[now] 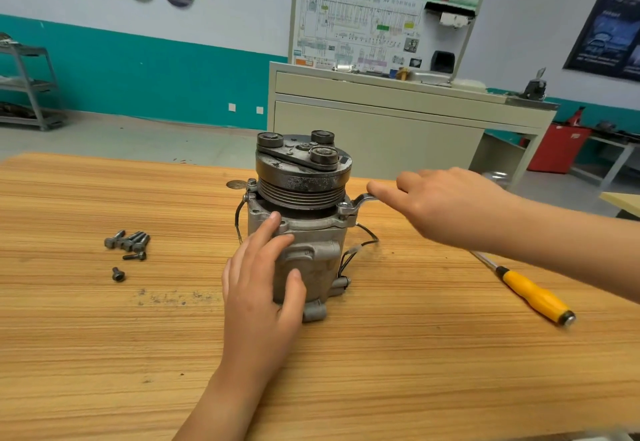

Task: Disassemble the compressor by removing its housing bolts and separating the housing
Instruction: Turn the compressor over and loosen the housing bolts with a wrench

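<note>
A grey metal compressor [313, 253] stands upright in the middle of the wooden table [104, 354], its dark pulley [301, 177] on top. My left hand [259, 288] wraps the front of its housing, fingers spread against the metal. A ring wrench [355, 204] sits on a housing bolt [343, 205] at the right of the upper flange. My right hand [446, 205] holds the wrench's handle, which is mostly hidden under the fingers. Several removed bolts [128, 241] lie loose on the table to the left. Black wires [360, 246] hang from the compressor's right side.
A yellow-handled screwdriver [533, 295] lies on the table at the right, partly under my right forearm. A small round metal piece [236, 184] rests behind the compressor. Beyond the table stand a beige cabinet with a wiring board [381, 118], a shelf rack [31, 84] and a red box [557, 149].
</note>
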Motion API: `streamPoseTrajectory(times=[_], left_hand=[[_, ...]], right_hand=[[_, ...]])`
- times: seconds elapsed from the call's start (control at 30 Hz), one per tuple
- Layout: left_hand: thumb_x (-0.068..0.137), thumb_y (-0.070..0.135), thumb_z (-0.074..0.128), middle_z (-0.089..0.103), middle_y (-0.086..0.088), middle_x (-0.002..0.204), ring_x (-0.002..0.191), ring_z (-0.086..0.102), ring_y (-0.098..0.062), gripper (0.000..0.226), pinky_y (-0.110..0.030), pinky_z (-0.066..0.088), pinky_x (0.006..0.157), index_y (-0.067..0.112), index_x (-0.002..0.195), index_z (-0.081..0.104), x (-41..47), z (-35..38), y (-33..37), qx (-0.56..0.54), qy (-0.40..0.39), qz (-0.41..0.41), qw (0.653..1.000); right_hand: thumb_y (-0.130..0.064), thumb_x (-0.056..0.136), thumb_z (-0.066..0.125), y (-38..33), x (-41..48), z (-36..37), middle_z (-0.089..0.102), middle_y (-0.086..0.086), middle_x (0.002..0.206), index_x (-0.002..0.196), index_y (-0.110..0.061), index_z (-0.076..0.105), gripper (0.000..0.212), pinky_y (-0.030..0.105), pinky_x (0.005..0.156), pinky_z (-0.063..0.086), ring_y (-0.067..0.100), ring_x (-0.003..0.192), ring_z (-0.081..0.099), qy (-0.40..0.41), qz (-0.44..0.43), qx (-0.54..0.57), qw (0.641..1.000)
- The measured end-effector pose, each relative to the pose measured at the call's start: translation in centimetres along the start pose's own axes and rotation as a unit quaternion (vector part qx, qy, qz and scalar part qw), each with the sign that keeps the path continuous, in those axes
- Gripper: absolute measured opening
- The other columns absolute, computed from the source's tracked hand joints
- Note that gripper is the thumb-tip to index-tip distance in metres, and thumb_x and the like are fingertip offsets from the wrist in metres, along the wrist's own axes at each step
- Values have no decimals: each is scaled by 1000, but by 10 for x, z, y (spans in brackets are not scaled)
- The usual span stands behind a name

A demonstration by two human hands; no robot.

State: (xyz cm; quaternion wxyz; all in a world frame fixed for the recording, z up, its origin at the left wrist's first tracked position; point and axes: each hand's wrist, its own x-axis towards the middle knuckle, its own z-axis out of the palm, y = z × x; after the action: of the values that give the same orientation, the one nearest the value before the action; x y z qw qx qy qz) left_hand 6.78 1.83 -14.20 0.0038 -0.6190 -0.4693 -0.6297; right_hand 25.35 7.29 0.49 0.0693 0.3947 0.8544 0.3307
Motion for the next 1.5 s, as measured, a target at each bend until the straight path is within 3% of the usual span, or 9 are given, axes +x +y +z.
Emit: streamPoseTrajectory(times=[0.2,0.3,0.47,0.57,0.67,0.8,1.0,1.27,1.5], left_hand=[[84,26,42,31,21,142,131,31,-4,48,-46,31,107,32,131,36,0,-1,-2,-11,-1,13,1000],[83,28,43,29,30,140,131,30,2,56,-40,31,107,40,135,27,0,-2,-3,-27,-5,7,1000],[84,29,43,28,34,140,133,29,1,54,-38,31,108,39,135,29,0,0,-4,-26,-7,6,1000],[84,27,43,29,26,141,132,32,-9,49,-49,34,106,32,132,36,0,1,-4,-20,-3,10,1000],[84,25,44,31,19,142,132,33,-15,48,-53,35,105,31,131,36,-1,1,-3,-16,-5,13,1000],[84,25,44,32,12,143,133,31,-16,45,-47,30,107,24,129,40,-2,0,-3,-8,-11,15,1000],[84,25,43,31,13,143,133,30,-16,45,-47,30,107,22,129,39,-2,1,-2,-9,-11,13,1000],[84,26,43,30,15,144,134,29,-15,46,-43,28,110,24,130,39,-2,1,-3,-10,-15,9,1000],[84,25,43,31,13,144,134,30,-16,46,-51,30,108,25,130,39,-2,1,-2,-16,-11,10,1000]], right_hand=[[23,66,64,-9,37,44,62,21,71,91,9,63,28,39,48,53,32,59,60,250,-1,138,958],[20,73,61,-33,43,60,67,19,80,94,10,65,24,51,70,55,31,69,65,330,68,240,910],[-9,94,47,-46,3,37,51,-6,66,115,-25,57,29,22,52,40,5,57,46,417,257,568,661],[-19,93,43,-54,-34,12,55,-7,66,125,-23,54,34,25,50,42,7,59,50,379,191,397,814],[-24,95,34,-55,-42,-2,63,2,83,132,-27,42,38,33,54,40,26,72,57,185,218,253,924],[-17,96,37,-59,-31,-4,60,2,95,135,-30,30,42,31,61,34,27,88,56,75,241,236,938],[-4,90,38,-71,-20,-22,30,-1,68,137,-12,26,49,27,41,16,24,67,39,16,220,116,968],[3,89,40,-73,-13,-38,55,18,111,137,7,22,51,30,45,29,34,94,60,-45,150,48,987],[4,91,34,-66,-9,-27,54,17,91,140,8,16,52,26,34,19,24,57,45,14,97,-24,995]])
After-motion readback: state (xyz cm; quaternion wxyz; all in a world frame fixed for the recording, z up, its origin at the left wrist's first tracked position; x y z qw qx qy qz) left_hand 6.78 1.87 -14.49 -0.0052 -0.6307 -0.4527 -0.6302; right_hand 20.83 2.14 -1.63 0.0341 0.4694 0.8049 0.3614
